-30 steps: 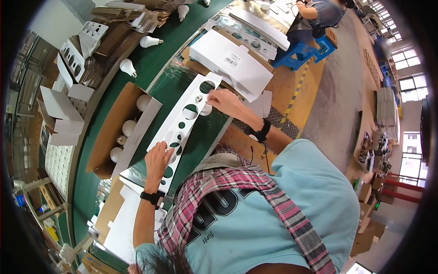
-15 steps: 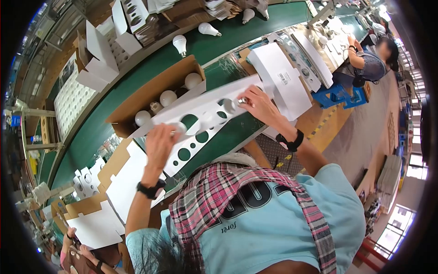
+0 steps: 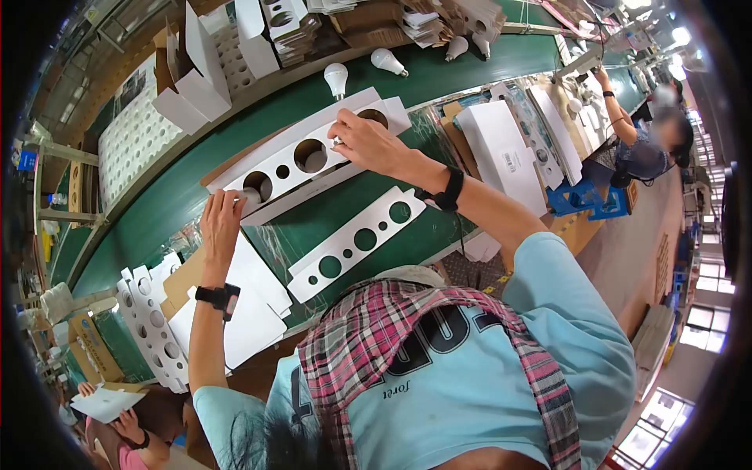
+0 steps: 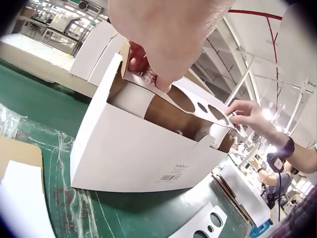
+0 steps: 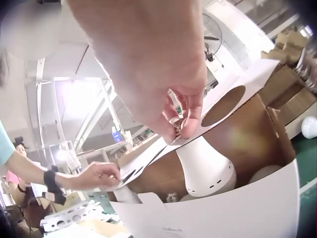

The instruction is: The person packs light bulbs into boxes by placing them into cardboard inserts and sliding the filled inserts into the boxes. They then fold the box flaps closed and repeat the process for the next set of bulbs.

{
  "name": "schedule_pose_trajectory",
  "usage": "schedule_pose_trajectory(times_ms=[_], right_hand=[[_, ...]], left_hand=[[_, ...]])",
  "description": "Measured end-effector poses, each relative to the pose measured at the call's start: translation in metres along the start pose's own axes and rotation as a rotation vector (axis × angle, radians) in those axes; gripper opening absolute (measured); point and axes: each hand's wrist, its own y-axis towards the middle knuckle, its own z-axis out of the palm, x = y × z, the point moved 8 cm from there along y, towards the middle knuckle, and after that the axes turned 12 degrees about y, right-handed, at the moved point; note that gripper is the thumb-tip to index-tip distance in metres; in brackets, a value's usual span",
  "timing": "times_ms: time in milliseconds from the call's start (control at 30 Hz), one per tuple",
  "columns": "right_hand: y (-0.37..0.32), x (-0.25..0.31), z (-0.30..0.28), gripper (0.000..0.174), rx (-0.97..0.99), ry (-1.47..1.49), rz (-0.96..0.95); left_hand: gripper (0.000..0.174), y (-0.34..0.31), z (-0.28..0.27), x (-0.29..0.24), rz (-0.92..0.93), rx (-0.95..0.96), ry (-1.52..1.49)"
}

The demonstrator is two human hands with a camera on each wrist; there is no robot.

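A long white insert with round holes lies at the open top of a white box with a brown inside. My left hand is at the insert's left end, its fingers pinching the screw base of a light bulb. Toward the other end, my right hand pinches the screw base of a second bulb. That bulb's white body hangs under the insert, inside the box. More bulbs show partly within the box, mostly hidden by its front wall.
Another holed insert lies on the green table nearer the body. Loose bulbs lie beyond the box. Flat white cartons are stacked at the right, and folded white card is at the left. Other people work at both sides.
Both hands have lifted the insert with the bulbs off the table and carried it away from the body, onto the box. A second insert beneath is now uncovered. The head view has turned.
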Motion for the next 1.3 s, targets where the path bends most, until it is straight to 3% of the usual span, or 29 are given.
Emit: schedule_pose_trajectory(times_ms=[200,400,500,567,700,733,833,867,967,1067,1167,1200,1300], right_hand=[[0.005,-0.026,0.021,0.019,0.101,0.039,0.156],[0.011,-0.026,0.027,0.013,0.138,0.054,0.152],[-0.005,-0.056,0.046,0.013,0.236,-0.004,0.132],[-0.012,-0.065,0.050,0.014,0.195,0.078,0.209],[-0.017,-0.061,0.088,0.018,0.348,-0.103,0.206],[-0.011,-0.062,0.088,0.018,0.356,-0.143,0.197],[-0.014,-0.058,0.066,0.014,0.272,-0.115,0.228],[-0.016,-0.060,0.065,0.015,0.278,-0.117,0.265],[-0.027,-0.056,0.065,0.015,0.167,-0.056,0.184],[-0.034,-0.066,0.072,0.017,0.161,-0.013,0.216],[-0.032,-0.064,0.073,0.019,0.141,-0.025,0.179],[-0.031,-0.063,0.072,0.019,0.135,0.015,0.187],[-0.036,-0.064,0.069,0.019,0.126,0.085,0.210]], left_hand=[[0.011,0.003,0.026,0.005,0.034,0.085,-0.045],[0.012,0.006,0.032,0.008,0.013,0.117,-0.029],[0.013,0.006,0.035,0.000,0.053,0.130,-0.036],[0.013,0.007,0.036,-0.003,0.092,0.086,-0.034],[0.016,-0.013,0.073,0.012,-0.013,0.361,0.102],[0.021,-0.012,0.084,0.011,0.012,0.340,0.127],[0.026,-0.009,0.100,0.004,0.009,0.380,0.142],[0.030,-0.009,0.095,0.004,0.031,0.310,0.135],[0.027,-0.015,0.093,0.007,-0.071,0.475,0.144],[0.032,0.000,0.050,-0.033,0.137,0.128,0.027],[0.042,0.022,0.056,-0.053,0.045,0.145,-0.137],[0.054,0.023,0.071,-0.051,0.018,0.207,-0.156],[0.055,0.036,0.092,-0.046,-0.064,0.250,-0.054]])
